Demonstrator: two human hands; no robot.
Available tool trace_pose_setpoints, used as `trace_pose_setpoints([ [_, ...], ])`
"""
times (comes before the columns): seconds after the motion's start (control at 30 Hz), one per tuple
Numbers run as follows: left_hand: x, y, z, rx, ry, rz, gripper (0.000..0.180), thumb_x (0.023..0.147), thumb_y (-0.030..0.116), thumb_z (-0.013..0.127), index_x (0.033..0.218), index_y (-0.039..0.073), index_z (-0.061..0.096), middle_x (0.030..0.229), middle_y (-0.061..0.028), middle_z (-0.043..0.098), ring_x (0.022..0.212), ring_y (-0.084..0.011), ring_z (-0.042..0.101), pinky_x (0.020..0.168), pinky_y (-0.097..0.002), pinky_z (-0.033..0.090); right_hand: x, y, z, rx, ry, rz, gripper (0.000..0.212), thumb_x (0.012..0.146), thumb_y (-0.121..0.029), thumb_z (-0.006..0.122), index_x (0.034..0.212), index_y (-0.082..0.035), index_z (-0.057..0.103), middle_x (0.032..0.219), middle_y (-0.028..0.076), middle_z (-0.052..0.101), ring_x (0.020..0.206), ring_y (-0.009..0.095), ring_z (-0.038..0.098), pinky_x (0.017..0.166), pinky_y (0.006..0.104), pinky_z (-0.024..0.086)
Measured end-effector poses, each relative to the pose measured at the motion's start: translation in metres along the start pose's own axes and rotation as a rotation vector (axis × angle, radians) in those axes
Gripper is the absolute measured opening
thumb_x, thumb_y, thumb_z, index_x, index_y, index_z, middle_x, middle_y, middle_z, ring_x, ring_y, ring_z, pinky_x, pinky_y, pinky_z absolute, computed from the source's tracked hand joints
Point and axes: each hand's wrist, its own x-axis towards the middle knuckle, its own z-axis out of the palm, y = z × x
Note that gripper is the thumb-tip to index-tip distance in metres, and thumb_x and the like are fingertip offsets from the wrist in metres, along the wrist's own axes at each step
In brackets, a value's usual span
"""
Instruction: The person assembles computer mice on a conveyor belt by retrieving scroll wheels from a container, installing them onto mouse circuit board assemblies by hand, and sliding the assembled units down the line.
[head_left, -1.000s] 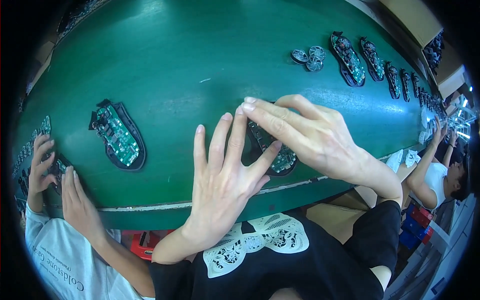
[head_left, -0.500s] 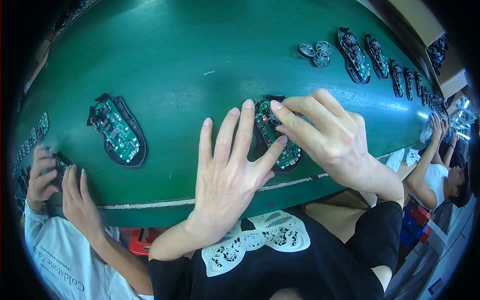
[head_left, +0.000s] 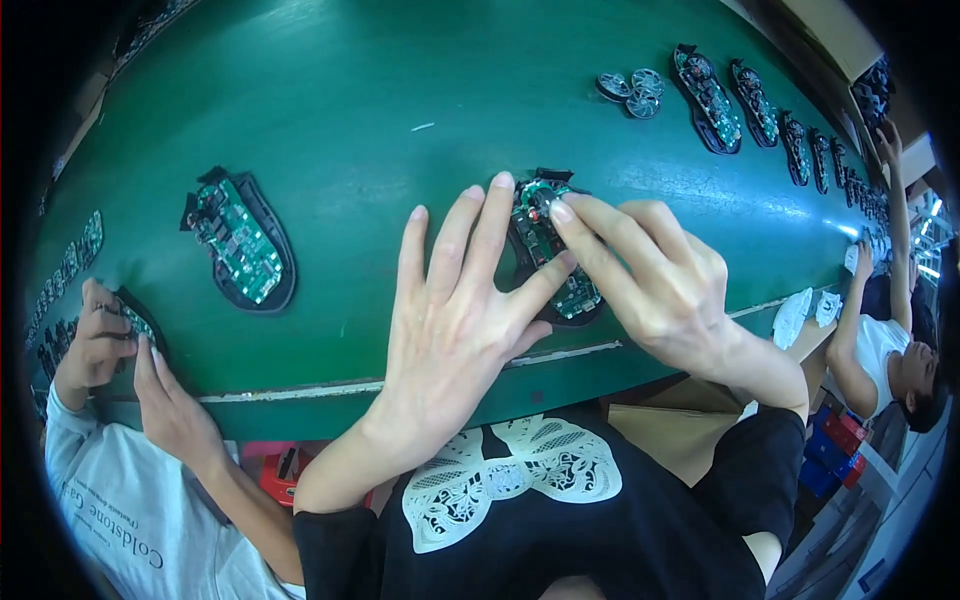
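Observation:
A dark shell holding a green circuit board (head_left: 577, 298) lies on the green table in front of me, its long side running away from me. My left hand (head_left: 445, 300) spreads its fingers over the shell's left side, the thumb resting across the board's middle. Above the far half of the board, my right hand (head_left: 665, 275) pinches thumb and finger together. A small dark part shows right at those fingertips, among some wires. Whether the fingers grip that part I cannot make out, since they cover it.
Another shell with a board (head_left: 240, 240) lies to the left. Three round wheel-like pieces (head_left: 632, 93) sit at the far right, beside a row of similar shells (head_left: 708, 100). A co-worker's hands (head_left: 165, 400) handle a board at the left edge; another person (head_left: 880, 360) is at the right.
My right fingertips have drawn closer together over the board's far half. My left hand has stayed nearly still. The whole view has shifted slightly, and the left co-worker's hands have moved around a board.

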Motion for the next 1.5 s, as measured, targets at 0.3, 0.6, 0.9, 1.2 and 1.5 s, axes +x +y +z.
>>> trace_pose_setpoints([
  [0.3, 0.005, -0.006, -0.003, 0.009, -0.010, 0.079, 0.071, 0.059, 0.030, 0.089, 0.126, 0.031, 0.066, 0.151, -0.0159, 0.042, 0.130, -0.0314, 0.046, 0.113, -0.0607, 0.034, 0.008, 0.016, -0.006, 0.173, 0.042, 0.085, 0.053, 0.065, 0.005, 0.074, 0.116, -0.007, 0.072, 0.105, 0.008, 0.070, 0.077, 0.023, 0.064, 0.061, 0.0311, 0.054],
  [0.6, -0.027, 0.008, 0.012, 0.126, 0.057, -0.069, 0.072, 0.064, 0.030, 0.086, 0.132, 0.045, 0.065, 0.159, -0.0173, 0.034, 0.124, -0.0312, 0.046, 0.110, -0.0573, 0.034, -0.036, 0.004, -0.005, 0.563, -0.063, 0.320, 0.017, 0.073, -0.005, 0.082, 0.086, -0.007, 0.070, 0.085, 0.003, 0.066, 0.071, 0.019, 0.061, 0.052, 0.0314, 0.050],
  [0.9, -0.025, 0.011, 0.009, 0.212, 0.024, -0.071, 0.067, 0.068, 0.033, 0.084, 0.131, 0.046, 0.065, 0.158, -0.0151, 0.036, 0.124, -0.0293, 0.044, 0.110, -0.0581, 0.034, -0.032, -0.008, 0.003, 0.484, -0.040, 0.368, 0.018, 0.070, -0.006, 0.082, 0.082, -0.008, 0.068, 0.082, 0.001, 0.063, 0.069, 0.016, 0.059, 0.048, 0.0289, 0.047],
  [1.2, -0.023, 0.006, 0.011, 0.189, 0.030, -0.046, 0.066, 0.071, 0.032, 0.083, 0.132, 0.047, 0.065, 0.157, -0.0147, 0.037, 0.123, -0.0292, 0.045, 0.111, -0.0578, 0.034, -0.036, -0.013, 0.004, 0.491, -0.023, 0.440, 0.018, 0.069, -0.002, 0.081, 0.081, -0.007, 0.068, 0.081, 0.001, 0.064, 0.068, 0.016, 0.059, 0.047, 0.0291, 0.047],
  [1.5, -0.016, 0.009, 0.012, 0.156, 0.088, -0.045, 0.051, 0.075, 0.030, 0.080, 0.123, 0.042, 0.070, 0.149, -0.0142, 0.048, 0.113, -0.0252, 0.053, 0.109, -0.0583, 0.037, -0.030, -0.009, -0.003, 0.499, -0.074, 0.447, 0.015, 0.069, -0.003, 0.081, 0.078, -0.007, 0.069, 0.077, 0.002, 0.064, 0.069, 0.017, 0.060, 0.048, 0.0294, 0.048],
])
